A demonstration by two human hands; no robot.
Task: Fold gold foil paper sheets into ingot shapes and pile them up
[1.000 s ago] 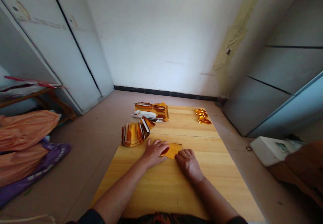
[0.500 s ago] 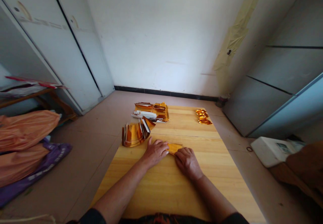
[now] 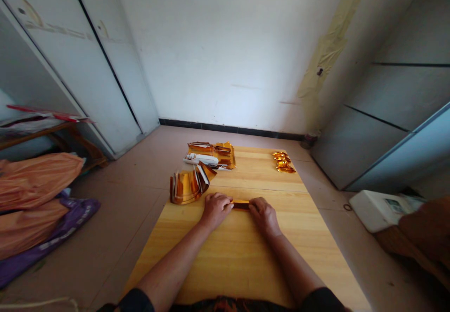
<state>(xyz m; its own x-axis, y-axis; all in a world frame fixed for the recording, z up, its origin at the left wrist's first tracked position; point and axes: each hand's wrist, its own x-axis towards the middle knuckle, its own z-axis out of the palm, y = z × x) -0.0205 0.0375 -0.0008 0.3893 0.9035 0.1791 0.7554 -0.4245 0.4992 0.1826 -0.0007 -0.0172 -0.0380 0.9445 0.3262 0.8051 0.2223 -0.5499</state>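
A narrow folded strip of gold foil paper (image 3: 241, 204) lies on the wooden table (image 3: 246, 265), held at both ends. My left hand (image 3: 215, 209) pinches its left end with curled fingers. My right hand (image 3: 263, 213) presses and pinches its right end. Just beyond my left hand stands a curved stack of gold foil sheets (image 3: 188, 185). Farther back lies another pile of gold sheets (image 3: 211, 155), and several small folded gold pieces (image 3: 283, 162) sit at the far right of the table.
Orange and purple bags (image 3: 35, 199) lie on the floor at the left, by white cabinet doors (image 3: 87, 68). A white device (image 3: 376, 209) rests on the floor at the right. A white wall stands behind the table.
The gold sheet went from a wider flat piece to a thin folded strip. Both hands moved slightly away from me and now grip its two ends.
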